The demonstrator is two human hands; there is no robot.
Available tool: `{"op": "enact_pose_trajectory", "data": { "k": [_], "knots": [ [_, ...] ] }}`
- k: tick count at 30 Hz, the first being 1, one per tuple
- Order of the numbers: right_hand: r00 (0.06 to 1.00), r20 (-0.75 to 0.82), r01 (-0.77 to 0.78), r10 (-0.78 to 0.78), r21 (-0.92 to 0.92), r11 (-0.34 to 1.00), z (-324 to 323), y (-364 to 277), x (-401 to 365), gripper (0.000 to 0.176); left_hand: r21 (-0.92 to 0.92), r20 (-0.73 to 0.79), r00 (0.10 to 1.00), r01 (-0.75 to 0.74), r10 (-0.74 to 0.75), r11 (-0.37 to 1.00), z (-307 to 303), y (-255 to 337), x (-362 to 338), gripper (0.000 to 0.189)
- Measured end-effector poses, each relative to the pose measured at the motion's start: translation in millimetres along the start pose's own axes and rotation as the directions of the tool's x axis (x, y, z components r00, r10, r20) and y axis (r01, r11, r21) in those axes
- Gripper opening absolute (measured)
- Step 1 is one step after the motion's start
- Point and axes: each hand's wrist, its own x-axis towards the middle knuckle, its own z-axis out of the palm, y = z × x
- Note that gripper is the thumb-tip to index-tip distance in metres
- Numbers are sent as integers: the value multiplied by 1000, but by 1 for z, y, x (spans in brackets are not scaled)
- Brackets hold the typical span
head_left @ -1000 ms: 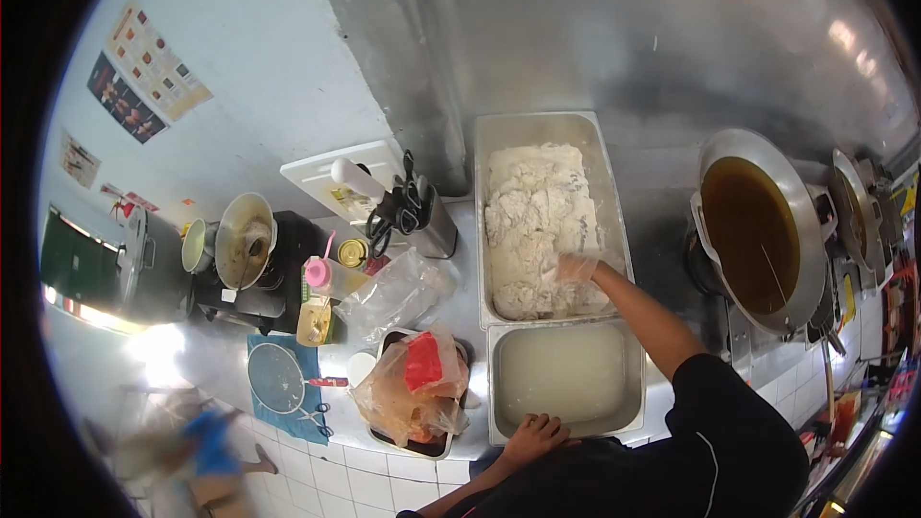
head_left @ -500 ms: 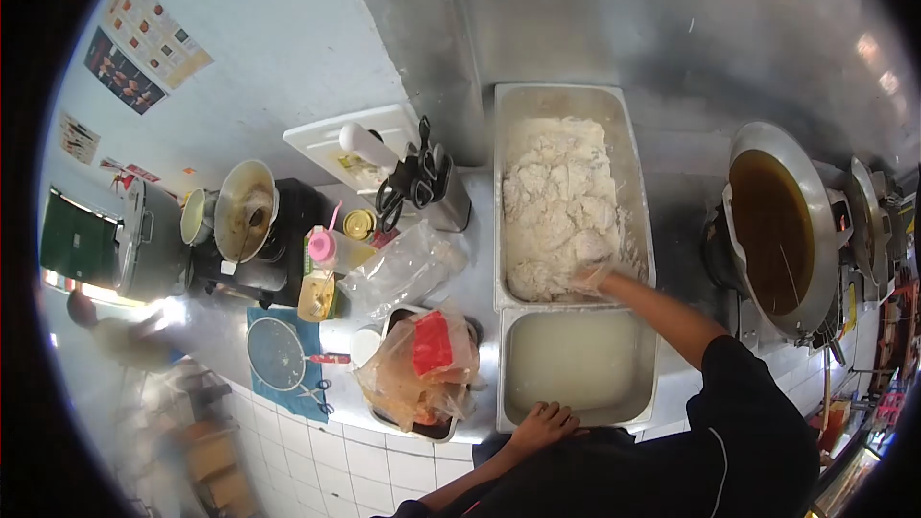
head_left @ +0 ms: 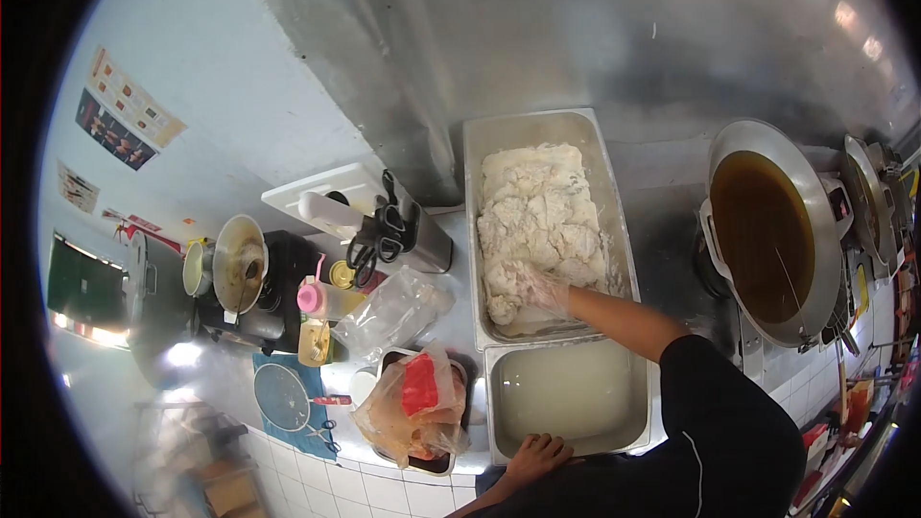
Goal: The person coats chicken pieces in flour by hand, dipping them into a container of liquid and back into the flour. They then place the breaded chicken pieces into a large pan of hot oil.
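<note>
My right hand (head_left: 545,290), in a clear plastic glove, reaches into the front of a deep metal pan (head_left: 615,201) filled with flour-coated lumps (head_left: 537,201). Its fingers are down among the white lumps at the pan's front left, so their grip is hidden. In front stands a second metal pan (head_left: 641,417) with cloudy whitish liquid (head_left: 566,388). My bare left hand (head_left: 539,458) has its fingers curled over the near rim of that pan.
To the right sits a large wok of brown oil (head_left: 763,230). Left are a plastic bag (head_left: 389,312), a bagged tray of food (head_left: 417,412), a holder with scissors and knives (head_left: 422,240), a sieve (head_left: 282,397) on a blue cloth and a pot (head_left: 240,264).
My right hand has moved left within the flour pan, deeper among the coated lumps. My left hand stays on the liquid pan's rim. The camera view has shifted.
</note>
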Motion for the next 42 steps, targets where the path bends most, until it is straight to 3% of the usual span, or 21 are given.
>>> {"op": "enact_pose_trajectory", "data": {
  "k": [4, 8, 10, 11, 12, 13, 14, 15, 18, 20, 22, 24, 27, 30, 31, 32, 34, 36, 37, 39, 42],
  "knots": [
    [974, -96, 222, -206, 204, 954, 4, -10, 18, 64, 16, 25, 1000, 2, -2, 1000, -6, 2, 2, 29],
    [906, -58, 379, -420, 555, 740, -16, -48, 18, 59, 77, 22, 999, -43, 41, 996, -2, -3, -2, 28],
    [620, -162, 781, -768, 40, 623, -63, -51, 48, 57, 135, 17, 996, -84, 83, 987, 6, -6, -7, 28],
    [556, -232, 709, -798, -369, 601, -83, -66, 49, 52, 139, 18, 997, -82, 80, 987, 7, -7, -6, 28],
    [486, -301, 470, -821, -702, 535, -102, -81, 51, 47, 141, 18, 997, -77, 76, 987, 7, -8, -6, 28],
    [493, -306, 93, -815, -912, 399, -111, -105, 32, 39, 141, 26, 997, -73, 70, 987, 6, -5, -8, 28],
    [500, -311, -299, -808, -938, 177, -118, -130, 12, 31, 125, 10, 998, -60, 59, 990, 4, -2, -6, 28],
    [601, 7, -553, -799, -719, -422, -130, -144, 8, 26, 115, -6, 999, -49, 50, 992, -1, -1, -2, 28],
    [843, 260, -222, -471, -630, -744, -125, -158, 31, 22, 109, 81, 996, -34, 25, 993, 5, 0, -11, 22],
    [879, 294, -209, -375, -468, -859, -99, -139, 49, 24, 106, 65, 997, -39, 33, 994, 6, -2, -10, 22],
    [903, 206, -147, -376, -675, -723, -83, -121, 47, 27, 96, -66, 997, -44, 50, 994, -1, -2, 1, 30],
    [930, -23, -66, -368, -992, -106, -73, -109, 27, 29, 114, -62, 996, -50, 57, 992, 1, -3, -1, 30],
    [937, 85, 49, -339, -993, -112, -97, -83, 14, 34, 109, -47, 998, -31, 36, 994, 4, -2, -4, 30],
    [938, 279, 247, -208, -955, -167, -163, -76, 60, 36, 94, -56, 997, -47, 52, 994, 7, -3, -7, 24],
    [902, 274, 142, -333, -918, -371, -139, -102, 36, 33, 95, -67, 996, -57, 64, 994, 9, -5, -8, 21],
    [845, 295, 10, -446, -843, -538, -113, -128, 10, 29, 95, 43, 997, -65, 61, 993, 15, -6, -14, 22],
    [683, 190, 149, -706, -982, -120, -123, -174, 36, 26, 89, 267, 962, -79, 53, 993, 25, -7, -28, 40],
    [480, 206, 154, -853, -977, -149, -65, -218, 44, 23, 68, 166, 985, -65, 53, 996, 15, -6, -20, 30],
    [477, 238, 87, -846, -971, -224, -60, -231, 67, 23, 57, 114, 992, -62, 56, 996, 12, -7, -17, 25],
    [618, 313, -64, -721, -894, -443, -59, -222, 129, 25, 101, 67, 994, -89, 82, 991, 16, -8, -20, 27],
    [810, 334, -56, -482, -774, -631, -46, -202, 166, 28, 146, 1, 996, -84, 85, 986, 22, -13, -16, 28]
  ]
}}
